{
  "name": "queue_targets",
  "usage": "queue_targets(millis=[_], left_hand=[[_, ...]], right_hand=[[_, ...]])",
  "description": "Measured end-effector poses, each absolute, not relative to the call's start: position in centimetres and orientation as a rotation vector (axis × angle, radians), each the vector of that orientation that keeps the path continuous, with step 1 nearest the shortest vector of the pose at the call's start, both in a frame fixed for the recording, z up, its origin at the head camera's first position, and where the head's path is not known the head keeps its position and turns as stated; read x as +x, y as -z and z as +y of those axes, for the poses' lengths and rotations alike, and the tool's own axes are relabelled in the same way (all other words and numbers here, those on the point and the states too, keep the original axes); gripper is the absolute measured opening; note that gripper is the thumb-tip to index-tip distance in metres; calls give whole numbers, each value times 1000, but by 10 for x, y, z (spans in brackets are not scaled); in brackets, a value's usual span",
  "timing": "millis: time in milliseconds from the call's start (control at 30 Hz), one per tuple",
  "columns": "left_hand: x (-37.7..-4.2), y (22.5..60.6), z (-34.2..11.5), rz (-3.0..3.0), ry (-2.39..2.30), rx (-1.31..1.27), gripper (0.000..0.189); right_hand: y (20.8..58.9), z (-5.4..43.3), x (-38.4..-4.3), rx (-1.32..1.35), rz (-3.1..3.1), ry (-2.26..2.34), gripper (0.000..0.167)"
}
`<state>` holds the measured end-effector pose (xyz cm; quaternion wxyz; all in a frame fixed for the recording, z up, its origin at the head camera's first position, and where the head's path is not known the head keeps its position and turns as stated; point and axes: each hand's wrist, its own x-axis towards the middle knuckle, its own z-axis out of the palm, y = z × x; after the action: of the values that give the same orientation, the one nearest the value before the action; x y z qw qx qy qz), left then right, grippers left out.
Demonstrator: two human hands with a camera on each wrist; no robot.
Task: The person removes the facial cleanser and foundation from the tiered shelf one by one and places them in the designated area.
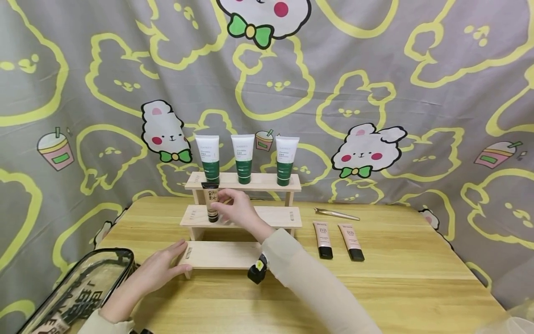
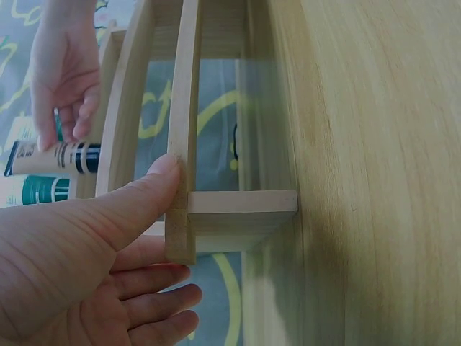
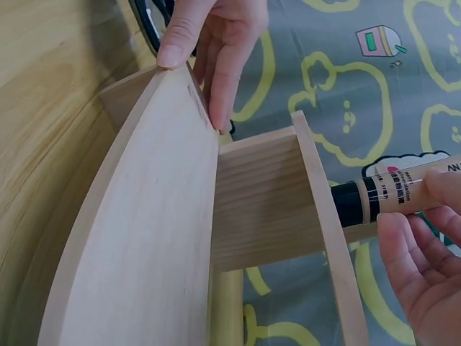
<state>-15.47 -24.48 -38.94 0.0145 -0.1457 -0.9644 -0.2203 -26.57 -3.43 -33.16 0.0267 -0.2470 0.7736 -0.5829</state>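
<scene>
A light wooden three-step display stand (image 1: 225,255) stands on the table. My left hand (image 1: 156,269) grips the left end of its lowest step, the thumb on the front edge (image 2: 180,173) and the fingers behind. My right hand (image 1: 238,208) pinches a beige foundation tube (image 1: 212,204) with a black cap. That tube is upright, cap down, at the left end of the middle step; the right wrist view shows its cap (image 3: 349,204) by the step's edge. Three white-and-green tubes stand cap down on the top step, the left one (image 1: 207,155) just behind the beige tube.
Right of the stand lie two pink BB cream tubes (image 1: 322,236) with black caps and a slim gold-and-silver item (image 1: 337,214). A clear bag with black trim (image 1: 112,250) sits at the left front. A patterned grey curtain (image 1: 317,60) hangs behind the table (image 1: 400,278).
</scene>
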Motion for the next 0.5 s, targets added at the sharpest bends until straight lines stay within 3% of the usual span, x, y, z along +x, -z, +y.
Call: queue_targets(millis=[500], left_hand=[[-155, 389, -245, -2988, 709, -465, 69]], right_hand=[[327, 18, -259, -788, 2331, 1896, 23]])
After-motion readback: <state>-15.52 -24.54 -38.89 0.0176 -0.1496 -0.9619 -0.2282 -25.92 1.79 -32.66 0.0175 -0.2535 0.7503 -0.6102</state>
